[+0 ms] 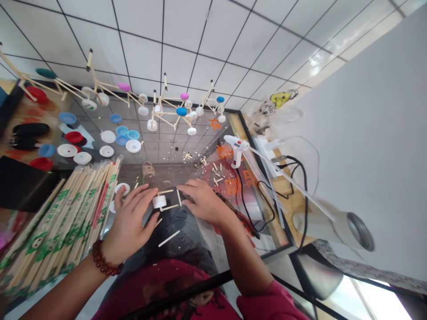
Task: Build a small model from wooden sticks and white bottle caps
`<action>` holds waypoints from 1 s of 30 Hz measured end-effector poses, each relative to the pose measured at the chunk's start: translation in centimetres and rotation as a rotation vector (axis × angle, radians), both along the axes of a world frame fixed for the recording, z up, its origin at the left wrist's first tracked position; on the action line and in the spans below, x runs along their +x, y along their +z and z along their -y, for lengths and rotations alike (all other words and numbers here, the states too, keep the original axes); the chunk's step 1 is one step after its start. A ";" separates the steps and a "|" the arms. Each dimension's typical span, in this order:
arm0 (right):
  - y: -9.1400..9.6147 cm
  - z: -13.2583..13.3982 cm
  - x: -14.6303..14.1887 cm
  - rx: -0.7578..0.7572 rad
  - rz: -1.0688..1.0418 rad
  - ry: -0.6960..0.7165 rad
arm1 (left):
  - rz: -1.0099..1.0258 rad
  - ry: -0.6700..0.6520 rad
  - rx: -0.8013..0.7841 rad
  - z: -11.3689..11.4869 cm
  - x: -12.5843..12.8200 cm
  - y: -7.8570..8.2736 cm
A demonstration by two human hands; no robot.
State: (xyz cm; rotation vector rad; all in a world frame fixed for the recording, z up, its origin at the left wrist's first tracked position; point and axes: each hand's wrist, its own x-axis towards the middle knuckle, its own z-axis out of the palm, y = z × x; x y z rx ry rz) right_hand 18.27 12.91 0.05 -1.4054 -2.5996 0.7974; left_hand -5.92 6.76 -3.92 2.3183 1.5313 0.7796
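My left hand point(130, 222), with a beaded bracelet, has its index finger and thumb at either side of a white bottle cap point(159, 202). Two short wooden sticks point(171, 207) run from the cap toward the right. My right hand point(203, 202) has its index finger and thumb at a short crosswise stick point(179, 197) by their ends. Together these pieces form a small rectangle lying on the glass table. Closer to my body is a loose pale stick point(169, 238).
Bundled wrapped chopsticks point(66, 222) lie left. Blue, white and red caps point(122, 135) are behind them. Several stick-and-cap models point(167, 115) stand along the tiled wall. A white glue gun point(237, 149) with its cord, and red-handled pliers point(242, 218), are right. Wood scraps point(203, 160) litter the glass.
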 end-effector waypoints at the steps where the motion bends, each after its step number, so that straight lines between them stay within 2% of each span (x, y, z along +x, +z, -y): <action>1: 0.0 0.0 0.0 -0.006 -0.013 0.001 | 0.002 0.001 -0.004 0.0 0.0 0.1; 18: -1.1 0.3 0.3 -0.023 -0.133 -0.031 | 0.000 0.007 -0.007 -0.1 0.1 0.4; 30: -1.3 0.5 0.6 -0.025 -0.140 -0.032 | -0.021 0.010 0.009 0.0 0.1 0.3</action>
